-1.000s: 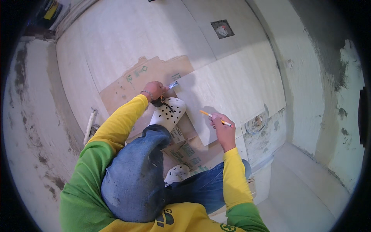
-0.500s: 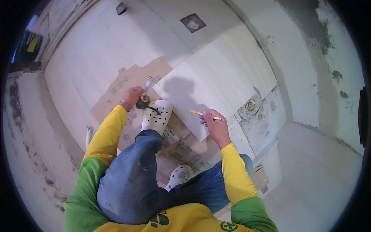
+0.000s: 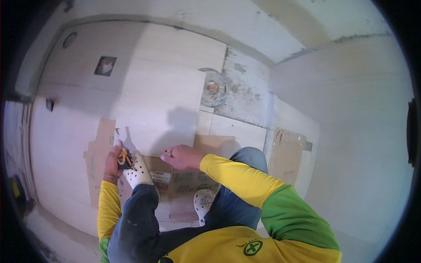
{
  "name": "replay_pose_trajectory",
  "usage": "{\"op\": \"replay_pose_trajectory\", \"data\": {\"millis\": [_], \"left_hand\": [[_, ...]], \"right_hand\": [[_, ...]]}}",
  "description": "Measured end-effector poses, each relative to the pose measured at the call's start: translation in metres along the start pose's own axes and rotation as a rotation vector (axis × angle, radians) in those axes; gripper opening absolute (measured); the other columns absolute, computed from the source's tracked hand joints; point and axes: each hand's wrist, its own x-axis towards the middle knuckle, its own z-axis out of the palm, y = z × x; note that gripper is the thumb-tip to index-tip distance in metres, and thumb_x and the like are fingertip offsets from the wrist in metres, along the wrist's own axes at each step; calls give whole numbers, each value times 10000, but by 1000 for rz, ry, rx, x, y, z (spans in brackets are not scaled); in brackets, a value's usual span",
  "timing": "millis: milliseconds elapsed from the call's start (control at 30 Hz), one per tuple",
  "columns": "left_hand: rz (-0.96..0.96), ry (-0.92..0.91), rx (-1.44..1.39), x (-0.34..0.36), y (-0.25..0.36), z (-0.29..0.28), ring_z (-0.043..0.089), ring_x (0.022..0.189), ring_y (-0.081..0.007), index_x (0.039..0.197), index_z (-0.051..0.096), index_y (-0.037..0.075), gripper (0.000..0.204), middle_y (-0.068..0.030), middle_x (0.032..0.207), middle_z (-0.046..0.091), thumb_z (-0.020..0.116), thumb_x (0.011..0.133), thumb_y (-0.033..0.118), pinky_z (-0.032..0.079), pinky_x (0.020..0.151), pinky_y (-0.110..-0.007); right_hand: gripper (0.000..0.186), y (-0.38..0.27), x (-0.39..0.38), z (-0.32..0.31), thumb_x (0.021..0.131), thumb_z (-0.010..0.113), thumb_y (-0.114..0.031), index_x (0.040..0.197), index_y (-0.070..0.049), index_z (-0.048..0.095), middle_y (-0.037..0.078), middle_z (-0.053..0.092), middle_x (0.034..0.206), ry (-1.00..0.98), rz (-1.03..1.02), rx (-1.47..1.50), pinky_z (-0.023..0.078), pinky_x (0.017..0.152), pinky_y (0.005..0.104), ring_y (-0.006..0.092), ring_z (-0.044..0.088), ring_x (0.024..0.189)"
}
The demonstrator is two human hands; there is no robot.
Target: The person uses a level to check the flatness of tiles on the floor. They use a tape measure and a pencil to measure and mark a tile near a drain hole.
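Note:
My left hand (image 3: 113, 158) grips a black and orange tape measure (image 3: 126, 160), whose short length of blade extends toward the pale tile (image 3: 153, 94) at its lower left corner. My right hand (image 3: 183, 156) is closed on a pencil (image 3: 168, 153), mostly hidden by the fingers, at the tile's near edge toward the right. My white clogs (image 3: 138, 172) stand on flattened cardboard (image 3: 184, 179) beneath the hands. Shadows of my head and hand fall across the tile.
A round drain fitting (image 3: 212, 88) sits in bare rough floor beside the tile. A square cutout (image 3: 105, 65) and small dark object (image 3: 50, 104) are farther left. Walls (image 3: 289, 26) edge the back and right. More cardboard (image 3: 287, 158) lies right; a dark item (image 3: 17, 190) is far left.
My view has turned toward the right. My right hand has swung leftward along the tile's near edge, its pencil now largely hidden. My left hand still holds the tape by the tile's left corner.

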Motion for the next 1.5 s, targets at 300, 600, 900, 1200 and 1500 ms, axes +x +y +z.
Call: {"op": "replay_pose_trajectory", "data": {"millis": [300, 600, 900, 1200, 1500], "left_hand": [[-144, -290, 414, -2, -33, 83, 591, 645, -91, 863, 632, 82, 326, -6, 743, 633, 615, 966, 390, 487, 605, -260], [-148, -394, 728, -7, -37, 99, 546, 725, -55, 878, 678, 60, 336, 22, 784, 633, 615, 973, 376, 452, 681, -232], [-195, -464, 494, -6, -39, 104, 606, 763, -75, 1000, 676, 51, 271, -4, 874, 689, 599, 986, 311, 479, 711, -234], [-46, -231, 911, 1, -25, 73, 494, 708, -61, 910, 691, 17, 372, 31, 750, 591, 611, 966, 377, 424, 634, -255], [96, -252, 1329, 3, -21, 66, 563, 694, -180, 855, 681, 23, 563, -87, 714, 609, 567, 916, 571, 467, 681, -354]], "right_hand": [[463, 15, -23, -20, 931, 588, -446, 923, 15, 639, 175, 646, 707, 216, 49, 174, 537, 589, 375, 277, 658, 621], [461, 33, -29, -11, 859, 628, -434, 891, 24, 676, 247, 662, 798, 253, 15, 241, 502, 748, 461, 396, 657, 794], [422, 48, -19, -7, 877, 644, -388, 851, 33, 653, 191, 600, 655, 493, -104, 375, 476, 632, 409, 303, 594, 603], [453, 40, -39, -66, 889, 602, -399, 733, 27, 609, 202, 577, 609, 672, 17, 655, 458, 599, 432, 302, 586, 581], [359, 96, -60, -131, 962, 582, -359, 739, -83, 530, 8, 437, 558, 1076, 116, 885, 436, 456, 316, 141, 460, 455]]}}
